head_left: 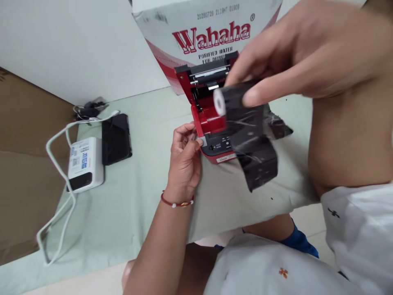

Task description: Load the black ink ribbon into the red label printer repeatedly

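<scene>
Okay, we had one hand on the red machine (211,121) and one on the black roll (242,100).

Our left hand (184,164) pinched the machine's near left corner, narrow grip, probably to steady it, with its lid (186,86) up and the red bay exposed. Our right hand (294,61) had the roll between thumb and fingers just above that bay, likely gripped there so the loose tail could hang free. The machine sat toward the far edge of the cloth-covered table (153,155), right by the Wahaha box (215,37); power bank (87,164) and phone (116,139) lay near the left edge.
</scene>
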Demonstrator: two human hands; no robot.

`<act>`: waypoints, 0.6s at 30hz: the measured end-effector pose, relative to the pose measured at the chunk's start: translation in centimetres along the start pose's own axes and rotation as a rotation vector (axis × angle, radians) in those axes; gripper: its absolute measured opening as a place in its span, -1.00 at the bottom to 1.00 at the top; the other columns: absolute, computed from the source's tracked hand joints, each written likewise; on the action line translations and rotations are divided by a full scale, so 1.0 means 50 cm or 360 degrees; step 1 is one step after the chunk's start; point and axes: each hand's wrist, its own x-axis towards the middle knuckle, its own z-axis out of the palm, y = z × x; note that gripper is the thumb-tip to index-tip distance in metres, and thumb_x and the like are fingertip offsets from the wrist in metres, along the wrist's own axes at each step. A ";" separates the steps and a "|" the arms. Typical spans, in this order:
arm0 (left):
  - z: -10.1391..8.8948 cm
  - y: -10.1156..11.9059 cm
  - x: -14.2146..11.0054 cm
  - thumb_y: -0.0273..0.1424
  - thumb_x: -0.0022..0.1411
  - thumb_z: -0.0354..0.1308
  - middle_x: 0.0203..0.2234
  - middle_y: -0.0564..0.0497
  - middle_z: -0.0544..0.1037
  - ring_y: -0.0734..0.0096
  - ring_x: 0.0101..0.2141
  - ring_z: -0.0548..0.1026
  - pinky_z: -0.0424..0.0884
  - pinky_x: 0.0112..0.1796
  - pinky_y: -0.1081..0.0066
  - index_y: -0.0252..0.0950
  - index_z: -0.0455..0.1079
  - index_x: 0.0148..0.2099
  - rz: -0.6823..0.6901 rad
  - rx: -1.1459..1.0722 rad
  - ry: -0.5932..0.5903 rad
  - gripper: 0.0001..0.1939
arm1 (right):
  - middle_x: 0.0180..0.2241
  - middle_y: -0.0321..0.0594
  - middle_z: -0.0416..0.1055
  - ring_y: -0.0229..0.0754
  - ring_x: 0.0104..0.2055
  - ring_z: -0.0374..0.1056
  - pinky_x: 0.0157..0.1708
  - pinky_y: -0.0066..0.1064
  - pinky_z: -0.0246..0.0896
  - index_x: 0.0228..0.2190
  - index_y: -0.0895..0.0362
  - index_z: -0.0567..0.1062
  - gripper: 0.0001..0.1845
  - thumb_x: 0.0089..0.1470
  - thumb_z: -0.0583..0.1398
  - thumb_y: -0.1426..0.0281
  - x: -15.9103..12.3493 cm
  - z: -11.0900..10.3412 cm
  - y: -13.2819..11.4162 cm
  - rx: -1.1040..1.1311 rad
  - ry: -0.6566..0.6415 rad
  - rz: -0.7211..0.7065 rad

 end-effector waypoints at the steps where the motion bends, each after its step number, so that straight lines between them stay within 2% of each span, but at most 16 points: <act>1: 0.001 0.000 0.000 -0.41 0.01 0.58 -0.08 0.08 0.57 0.44 -0.14 0.53 0.52 -0.17 0.49 -0.12 0.53 -0.07 0.0008 0.0001 0.0004 -0.56 | -0.27 -0.33 0.67 -0.24 -0.31 0.50 -0.31 -0.40 0.32 -0.05 -0.01 0.73 -0.72 0.19 0.40 0.31 0.016 0.019 -0.006 -0.0054 -0.0007 -0.0025; 3: 0.002 0.000 0.000 -0.39 0.02 0.58 -0.08 0.08 0.58 0.44 -0.14 0.54 0.52 -0.17 0.48 -0.12 0.52 -0.07 0.0019 0.0018 0.0005 -0.56 | -0.19 -0.30 0.70 -0.14 -0.23 0.56 -0.25 -0.35 0.38 -0.03 -0.04 0.73 -0.68 0.16 0.38 0.38 0.049 0.059 -0.008 -0.0249 0.0016 0.0007; 5: 0.001 0.000 -0.001 -0.38 0.03 0.58 -0.09 0.07 0.58 0.42 -0.14 0.54 0.53 -0.18 0.48 -0.11 0.51 -0.07 0.0020 0.0040 -0.0001 -0.56 | -0.04 -0.26 0.71 -0.02 -0.04 0.58 -0.12 -0.28 0.41 0.02 -0.08 0.72 -0.62 0.17 0.35 0.40 0.073 0.095 -0.002 -0.0406 0.0078 0.0051; 7: 0.000 0.001 -0.002 -0.37 0.05 0.57 -0.08 0.07 0.58 0.42 -0.12 0.55 0.54 -0.17 0.49 -0.10 0.51 -0.06 0.0004 0.0048 -0.0008 -0.57 | 0.06 -0.23 0.69 0.07 0.11 0.55 -0.01 -0.23 0.40 0.06 -0.11 0.70 -0.59 0.19 0.33 0.37 0.086 0.119 0.005 -0.0496 0.0100 0.0057; 9: -0.001 0.002 -0.003 -0.38 0.07 0.56 -0.06 0.07 0.58 0.42 -0.09 0.55 0.54 -0.14 0.48 -0.10 0.51 -0.05 -0.0023 0.0045 -0.0014 -0.58 | 0.10 -0.21 0.67 0.12 0.19 0.51 0.04 -0.19 0.38 0.10 -0.13 0.68 -0.57 0.22 0.30 0.32 0.091 0.130 0.011 -0.0564 0.0069 0.0089; 14: -0.004 0.000 -0.002 -0.34 0.10 0.55 -0.04 0.05 0.58 0.34 -0.02 0.57 0.54 -0.08 0.39 -0.09 0.47 -0.03 -0.0012 0.0072 -0.0045 -0.57 | 0.10 -0.13 0.66 0.15 0.15 0.50 0.03 -0.17 0.34 0.16 -0.08 0.65 -0.55 0.27 0.25 0.23 0.102 0.139 0.023 -0.0683 -0.0101 0.0236; 18: -0.002 -0.002 -0.004 -0.33 0.12 0.55 -0.01 0.04 0.58 0.32 -0.01 0.57 0.54 -0.07 0.37 -0.10 0.46 -0.01 -0.0013 0.0086 -0.0045 -0.56 | 0.11 -0.11 0.65 0.12 0.12 0.52 0.03 -0.17 0.33 0.17 -0.05 0.64 -0.54 0.30 0.22 0.22 0.112 0.141 0.030 -0.0663 -0.0111 0.0242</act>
